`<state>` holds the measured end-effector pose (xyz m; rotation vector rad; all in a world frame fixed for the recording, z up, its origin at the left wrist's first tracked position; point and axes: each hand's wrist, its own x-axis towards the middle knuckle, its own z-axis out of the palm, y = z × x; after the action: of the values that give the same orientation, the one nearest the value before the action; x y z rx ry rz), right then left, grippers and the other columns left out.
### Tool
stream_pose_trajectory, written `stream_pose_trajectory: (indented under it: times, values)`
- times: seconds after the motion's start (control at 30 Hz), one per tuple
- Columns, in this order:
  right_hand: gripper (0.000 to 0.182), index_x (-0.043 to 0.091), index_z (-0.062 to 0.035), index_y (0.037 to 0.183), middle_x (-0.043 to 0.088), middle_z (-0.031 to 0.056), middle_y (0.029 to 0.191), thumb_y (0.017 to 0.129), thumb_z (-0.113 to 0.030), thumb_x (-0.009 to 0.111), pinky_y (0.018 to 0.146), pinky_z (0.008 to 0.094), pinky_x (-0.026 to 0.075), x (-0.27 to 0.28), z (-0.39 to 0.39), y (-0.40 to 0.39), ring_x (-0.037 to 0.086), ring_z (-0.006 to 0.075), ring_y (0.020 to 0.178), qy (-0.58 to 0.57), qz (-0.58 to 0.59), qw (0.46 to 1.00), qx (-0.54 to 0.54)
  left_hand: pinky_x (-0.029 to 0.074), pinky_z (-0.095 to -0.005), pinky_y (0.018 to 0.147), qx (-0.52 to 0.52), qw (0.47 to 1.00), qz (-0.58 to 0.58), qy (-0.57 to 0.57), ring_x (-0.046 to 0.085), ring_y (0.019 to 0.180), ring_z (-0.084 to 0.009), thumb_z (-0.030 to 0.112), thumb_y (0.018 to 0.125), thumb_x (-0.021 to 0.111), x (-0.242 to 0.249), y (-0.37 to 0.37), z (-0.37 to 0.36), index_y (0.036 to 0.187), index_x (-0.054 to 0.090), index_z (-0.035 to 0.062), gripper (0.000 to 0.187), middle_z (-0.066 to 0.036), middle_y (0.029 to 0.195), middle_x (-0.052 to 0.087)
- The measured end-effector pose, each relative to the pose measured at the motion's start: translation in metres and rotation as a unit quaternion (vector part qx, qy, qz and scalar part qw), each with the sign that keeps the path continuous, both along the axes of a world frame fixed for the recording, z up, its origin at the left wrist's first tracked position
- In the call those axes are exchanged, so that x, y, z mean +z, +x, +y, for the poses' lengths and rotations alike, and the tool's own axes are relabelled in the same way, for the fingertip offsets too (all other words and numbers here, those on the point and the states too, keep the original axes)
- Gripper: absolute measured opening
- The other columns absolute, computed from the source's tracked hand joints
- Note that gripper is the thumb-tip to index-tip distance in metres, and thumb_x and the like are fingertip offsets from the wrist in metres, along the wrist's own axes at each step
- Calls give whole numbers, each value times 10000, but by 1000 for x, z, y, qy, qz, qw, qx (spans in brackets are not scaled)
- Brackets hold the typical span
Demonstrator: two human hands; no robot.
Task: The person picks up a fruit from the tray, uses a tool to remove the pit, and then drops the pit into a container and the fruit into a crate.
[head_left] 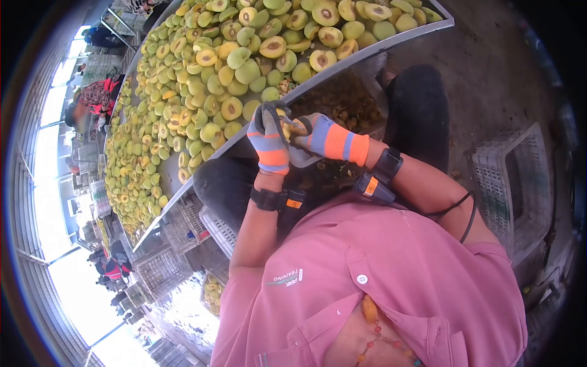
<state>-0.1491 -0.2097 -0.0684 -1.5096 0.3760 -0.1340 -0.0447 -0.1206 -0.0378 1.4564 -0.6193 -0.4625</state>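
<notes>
Both my hands wear grey gloves with orange and blue bands and meet at the near edge of the fruit table (365, 55). My left hand (268, 136) is closed around a yellow-fleshed piece of fruit (285, 122), partly hidden by the fingers. My right hand (330, 137) presses against the same fruit from the right, its fingers curled. Whether a small tool sits in that fist cannot be made out. Green-yellow fruit halves (238, 73), apricot- or plum-like, cover the table, many cut side up with brown hollows or pits showing.
Under the table edge lies a dark heap of brown scraps (342, 101). A white plastic crate (513, 183) stands on the floor to the right. More crates (162, 269) are at the left. Another person (101, 98) sits across the table at far left.
</notes>
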Motion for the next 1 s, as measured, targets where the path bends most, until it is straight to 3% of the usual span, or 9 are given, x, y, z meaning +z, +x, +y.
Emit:
stream_pose_trajectory:
  times: [0.13,0.27,0.47,0.57,0.63,0.77,0.83,0.97,1.0]
  values:
    - [191,625,-21,895,621,127,693,766,-162,621,629,347,478,2,2,-2,539,183,612,-17,-42,999,0,478,-291,709,-41,969,-237,49,590,782,-156,59,945,475,7,6,5,964,627,-32,178,-85,866,645]
    - [170,623,-18,851,601,86,650,778,-171,634,562,333,460,-1,0,-3,517,145,562,3,-44,999,24,473,-287,700,-95,932,-342,75,582,773,-147,22,917,499,7,16,10,970,628,-27,148,-86,868,645]
    - [204,639,-18,839,600,55,636,798,-216,665,509,317,448,-3,-3,-5,517,135,535,31,-9,998,56,489,-298,702,-106,971,-191,102,616,788,-153,-23,871,544,10,11,10,953,632,-22,121,-84,880,658]
    - [214,659,-35,876,616,29,659,813,-239,677,508,309,454,-21,1,-11,527,115,555,63,-29,997,41,504,-319,690,-59,967,-229,91,637,768,-206,-30,831,574,7,-4,11,923,632,-12,110,-108,870,661]
    - [219,669,-48,901,630,12,684,825,-253,686,516,307,462,-12,5,-12,540,95,583,105,-59,991,49,518,-357,679,-58,925,-373,42,647,756,-290,-27,789,592,-1,3,10,894,630,5,116,-143,864,655]
    - [192,665,-2,1010,688,28,928,876,-137,636,711,286,497,1,-5,-13,592,79,845,40,-24,995,86,526,-374,718,-60,925,-369,71,651,802,-335,17,781,611,18,1,15,895,648,24,121,-147,865,654]
    - [190,649,0,1032,675,38,911,874,-101,616,703,288,486,-2,-1,-10,590,100,824,0,-87,990,112,524,-377,717,-67,946,-299,104,648,795,-338,50,801,599,13,4,21,905,657,41,120,-148,866,659]
    - [168,640,-13,1021,649,56,897,871,-82,610,680,278,462,-6,-9,-16,582,118,804,9,34,987,159,516,-382,682,-127,963,-163,174,641,765,-324,115,805,619,23,7,28,890,658,74,102,-128,849,649]
    - [190,632,-12,1045,638,80,940,870,-79,595,714,300,462,-11,-10,-18,585,162,836,-128,-53,972,187,512,-384,667,-124,941,-258,179,636,752,-321,142,802,628,26,7,32,879,653,80,102,-118,840,638]
